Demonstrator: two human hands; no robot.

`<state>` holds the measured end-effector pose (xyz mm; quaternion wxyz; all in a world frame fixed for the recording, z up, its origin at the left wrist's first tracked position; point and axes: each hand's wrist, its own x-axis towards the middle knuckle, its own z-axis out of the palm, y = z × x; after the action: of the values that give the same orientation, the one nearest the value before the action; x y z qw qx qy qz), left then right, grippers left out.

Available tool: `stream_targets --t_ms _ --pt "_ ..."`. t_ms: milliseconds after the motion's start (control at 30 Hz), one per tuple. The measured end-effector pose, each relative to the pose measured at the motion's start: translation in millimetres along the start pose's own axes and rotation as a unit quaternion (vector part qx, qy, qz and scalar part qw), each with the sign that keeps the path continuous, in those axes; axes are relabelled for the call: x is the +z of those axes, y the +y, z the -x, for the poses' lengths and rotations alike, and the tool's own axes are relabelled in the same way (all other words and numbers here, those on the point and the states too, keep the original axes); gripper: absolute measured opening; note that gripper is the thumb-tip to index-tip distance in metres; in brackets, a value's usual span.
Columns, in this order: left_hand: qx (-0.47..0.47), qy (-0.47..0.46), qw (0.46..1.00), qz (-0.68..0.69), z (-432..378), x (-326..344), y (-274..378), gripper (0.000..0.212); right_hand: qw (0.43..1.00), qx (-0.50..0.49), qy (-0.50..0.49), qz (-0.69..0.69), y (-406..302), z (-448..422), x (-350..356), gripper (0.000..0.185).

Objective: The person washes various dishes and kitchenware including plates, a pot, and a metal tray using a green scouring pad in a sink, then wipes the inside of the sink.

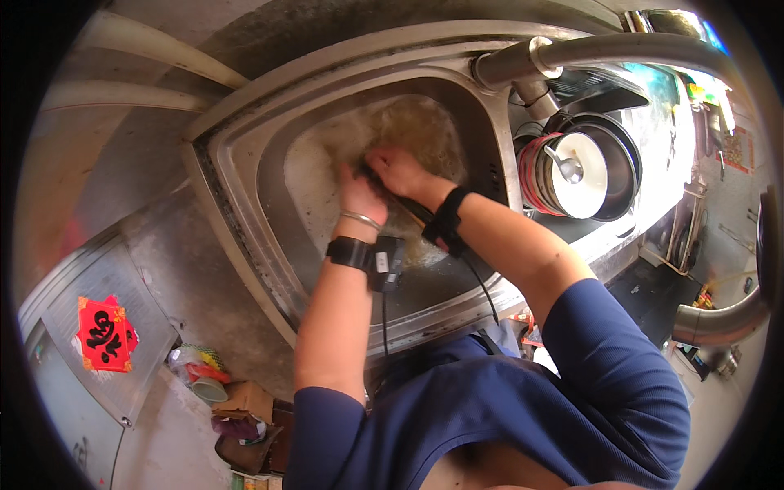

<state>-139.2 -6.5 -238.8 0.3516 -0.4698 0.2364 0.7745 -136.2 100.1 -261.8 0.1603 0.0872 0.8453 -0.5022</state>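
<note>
Both of my hands are together inside the steel sink (278, 153), over cloudy, foamy water (312, 184). My right hand (397, 171) is curled around a dark object (371, 176), blurred and too hidden to name. My left hand (362, 199) lies against that object from the left, its fingers pointing up the picture; whether it grips is not clear. A thin, brownish stick-like piece (416, 211) shows below my right wrist. Black straps with small boxes sit on both wrists, and a metal bangle (361, 218) circles the left one.
A thick steel faucet pipe (517, 64) bends at the sink's upper right corner. Beyond that rim stand stacked bowls (539, 174), a white bowl (591, 190) with a spoon (571, 168) and a dark pan (623, 177). A cardboard box (245, 398) is at lower left.
</note>
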Motion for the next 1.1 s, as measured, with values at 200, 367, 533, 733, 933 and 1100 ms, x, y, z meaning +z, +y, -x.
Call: stream_targets --t_ms 200,367,533,733,933,1100 --pt "0.129 -0.135 0.982 0.018 -16 -47 -16 0.043 0.989 -0.008 0.104 -0.106 -62 43 27 0.034" --pt "0.094 -0.084 0.991 0.042 27 16 -15 0.047 0.985 -0.099 0.142 0.001 -39 45 13 0.036" --pt "0.114 -0.107 0.988 -0.003 32 20 -44 0.043 0.981 0.182 -0.005 -0.068 -51 23 -23 0.041" --pt "0.1 -0.074 0.992 0.011 13 0 -27 0.041 0.982 -0.048 0.171 0.068 -34 48 24 0.034" --pt "-0.015 -0.129 0.99 -0.058 20 15 -18 0.069 0.968 0.098 0.09 0.213 -14 -11 -32 0.03" --pt "-0.001 -0.034 0.999 -0.004 -4 -3 -2 0.076 0.994 0.067 -0.071 -0.041 -22 12 -4 0.034"
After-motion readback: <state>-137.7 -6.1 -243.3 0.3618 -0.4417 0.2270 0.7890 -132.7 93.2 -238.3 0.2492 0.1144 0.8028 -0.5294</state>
